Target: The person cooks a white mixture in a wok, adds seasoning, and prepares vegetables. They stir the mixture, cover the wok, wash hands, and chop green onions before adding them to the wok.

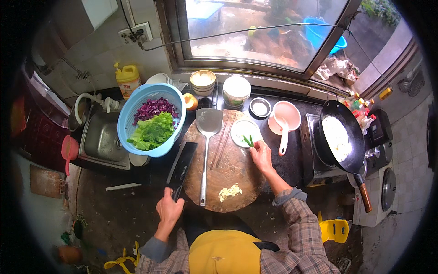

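My left hand [170,207] grips the handle of a dark cleaver [182,167], its blade angled up along the left edge of a round wooden chopping board [236,159]. Green chili or scallion pieces [248,140] are pinched in my right hand [261,156], over the near edge of a small white plate [242,132]. Chopped garlic [230,192] lies in a small heap on the board's near part. A metal wok spatula [207,137] rests lengthwise across the board. Beside it lies a pair of wooden chopsticks [222,142].
Left stands a blue colander [122,132] with shredded purple cabbage [154,109] and lettuce [154,132], next to a steel sink [106,137]. A black wok [354,150] with pale food sits on the gas stove [313,157] at right. A pink ladle [284,120], small bowl [260,107] and white tub [236,90] line the back.
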The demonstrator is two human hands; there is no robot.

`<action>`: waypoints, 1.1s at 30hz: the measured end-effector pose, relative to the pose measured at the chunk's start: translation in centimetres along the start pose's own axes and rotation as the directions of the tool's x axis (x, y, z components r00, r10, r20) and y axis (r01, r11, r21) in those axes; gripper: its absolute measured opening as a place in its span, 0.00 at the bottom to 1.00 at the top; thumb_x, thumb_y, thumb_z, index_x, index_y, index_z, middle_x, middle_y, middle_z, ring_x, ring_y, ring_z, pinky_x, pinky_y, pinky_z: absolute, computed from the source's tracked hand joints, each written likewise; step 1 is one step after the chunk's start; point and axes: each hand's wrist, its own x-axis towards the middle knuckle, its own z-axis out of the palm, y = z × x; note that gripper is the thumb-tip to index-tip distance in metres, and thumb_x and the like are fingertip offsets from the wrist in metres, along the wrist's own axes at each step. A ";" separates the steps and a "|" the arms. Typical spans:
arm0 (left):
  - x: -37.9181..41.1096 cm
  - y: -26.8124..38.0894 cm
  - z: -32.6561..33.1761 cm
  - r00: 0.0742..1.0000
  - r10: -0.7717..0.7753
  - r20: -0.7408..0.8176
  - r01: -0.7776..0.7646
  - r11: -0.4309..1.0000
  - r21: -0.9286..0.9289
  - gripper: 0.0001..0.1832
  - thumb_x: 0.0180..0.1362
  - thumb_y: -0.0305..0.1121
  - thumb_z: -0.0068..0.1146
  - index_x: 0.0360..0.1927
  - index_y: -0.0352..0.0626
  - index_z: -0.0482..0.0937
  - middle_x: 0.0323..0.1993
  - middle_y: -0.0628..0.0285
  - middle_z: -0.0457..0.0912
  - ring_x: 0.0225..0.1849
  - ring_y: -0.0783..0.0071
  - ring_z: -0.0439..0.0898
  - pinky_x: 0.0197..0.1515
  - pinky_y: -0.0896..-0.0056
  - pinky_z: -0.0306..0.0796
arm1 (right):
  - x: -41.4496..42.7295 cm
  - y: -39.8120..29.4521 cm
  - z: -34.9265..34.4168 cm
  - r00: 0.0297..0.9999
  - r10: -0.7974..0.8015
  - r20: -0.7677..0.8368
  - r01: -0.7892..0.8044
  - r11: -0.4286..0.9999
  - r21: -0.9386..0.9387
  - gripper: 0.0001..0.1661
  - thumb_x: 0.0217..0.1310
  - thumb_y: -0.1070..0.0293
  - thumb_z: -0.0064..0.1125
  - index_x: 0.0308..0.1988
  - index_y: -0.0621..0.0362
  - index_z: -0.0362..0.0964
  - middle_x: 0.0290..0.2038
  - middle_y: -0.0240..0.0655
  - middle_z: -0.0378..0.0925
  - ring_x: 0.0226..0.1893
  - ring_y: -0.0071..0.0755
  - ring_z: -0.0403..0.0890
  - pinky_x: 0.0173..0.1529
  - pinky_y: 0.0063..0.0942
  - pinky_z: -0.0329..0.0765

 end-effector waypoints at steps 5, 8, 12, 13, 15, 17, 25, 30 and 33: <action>-3.0 0.0 -0.3 0.986 0.156 -0.061 -0.167 0.888 -0.428 0.12 0.45 0.28 0.59 0.34 0.39 0.73 0.22 0.52 0.78 0.26 0.59 0.81 0.31 0.62 0.72 | -5.0 -1.9 -3.7 0.967 -0.232 0.103 0.251 0.935 -0.251 0.14 0.49 0.67 0.67 0.38 0.57 0.76 0.34 0.43 0.78 0.38 0.49 0.80 0.43 0.41 0.76; -2.3 3.5 -0.3 0.938 0.347 -0.003 -0.317 0.854 -0.412 0.15 0.50 0.29 0.59 0.41 0.40 0.72 0.28 0.49 0.79 0.30 0.54 0.82 0.34 0.61 0.73 | -5.7 -2.4 -4.6 0.970 -0.216 0.108 0.235 0.947 -0.218 0.20 0.48 0.67 0.69 0.42 0.55 0.72 0.37 0.41 0.77 0.41 0.47 0.77 0.45 0.40 0.75; -1.4 10.2 0.9 0.840 0.524 0.139 -0.469 0.831 -0.299 0.21 0.59 0.38 0.60 0.54 0.46 0.69 0.34 0.47 0.81 0.36 0.44 0.81 0.35 0.52 0.74 | -7.3 -1.2 -6.2 0.975 -0.174 0.140 0.194 0.970 -0.145 0.20 0.49 0.68 0.68 0.42 0.57 0.69 0.37 0.40 0.75 0.42 0.46 0.76 0.45 0.39 0.74; -1.0 10.3 2.5 0.771 0.632 0.075 -0.600 0.762 -0.244 0.21 0.60 0.40 0.58 0.54 0.48 0.70 0.35 0.49 0.80 0.34 0.43 0.80 0.34 0.49 0.74 | -7.6 -0.6 -6.0 0.971 -0.186 0.152 0.205 0.971 -0.120 0.19 0.49 0.68 0.67 0.42 0.57 0.69 0.37 0.40 0.74 0.42 0.46 0.76 0.45 0.40 0.74; -0.6 10.9 3.9 0.742 0.639 0.203 -0.626 0.769 -0.128 0.19 0.61 0.40 0.58 0.52 0.45 0.71 0.37 0.47 0.81 0.35 0.42 0.80 0.36 0.49 0.74 | -7.6 0.1 -5.2 0.977 -0.182 0.113 0.193 0.976 -0.100 0.15 0.51 0.70 0.65 0.39 0.59 0.71 0.35 0.42 0.75 0.41 0.49 0.77 0.44 0.41 0.74; -0.3 11.2 4.0 0.724 0.626 0.289 -0.641 0.766 -0.052 0.18 0.62 0.40 0.56 0.51 0.46 0.70 0.36 0.48 0.80 0.34 0.42 0.80 0.34 0.47 0.74 | -7.6 0.5 -4.6 0.983 -0.149 0.105 0.160 0.982 -0.104 0.12 0.52 0.70 0.64 0.37 0.60 0.71 0.35 0.43 0.75 0.40 0.50 0.78 0.43 0.41 0.75; 1.4 10.5 6.0 0.675 0.626 0.390 -0.693 0.720 0.045 0.16 0.64 0.42 0.53 0.49 0.46 0.68 0.33 0.48 0.79 0.32 0.41 0.79 0.31 0.43 0.72 | -7.7 0.3 -3.9 0.988 -0.063 0.144 0.092 0.973 -0.211 0.07 0.54 0.72 0.56 0.34 0.61 0.70 0.37 0.48 0.74 0.39 0.56 0.77 0.42 0.48 0.75; 1.6 9.6 5.5 0.679 0.660 0.322 -0.665 0.739 -0.109 0.18 0.63 0.40 0.54 0.52 0.45 0.70 0.38 0.47 0.80 0.36 0.42 0.80 0.35 0.48 0.74 | -6.0 -1.1 -5.6 0.997 0.028 0.076 -0.024 0.998 -0.055 0.07 0.55 0.71 0.56 0.36 0.59 0.71 0.35 0.47 0.75 0.40 0.55 0.77 0.42 0.48 0.74; 1.0 9.8 3.6 0.765 0.612 0.203 -0.587 0.791 -0.173 0.18 0.62 0.40 0.55 0.53 0.46 0.70 0.38 0.47 0.81 0.37 0.42 0.80 0.38 0.49 0.74 | -3.8 -1.4 -3.6 0.998 -0.067 -0.021 0.068 0.997 0.026 0.08 0.56 0.69 0.58 0.35 0.60 0.71 0.31 0.45 0.74 0.34 0.49 0.77 0.40 0.41 0.74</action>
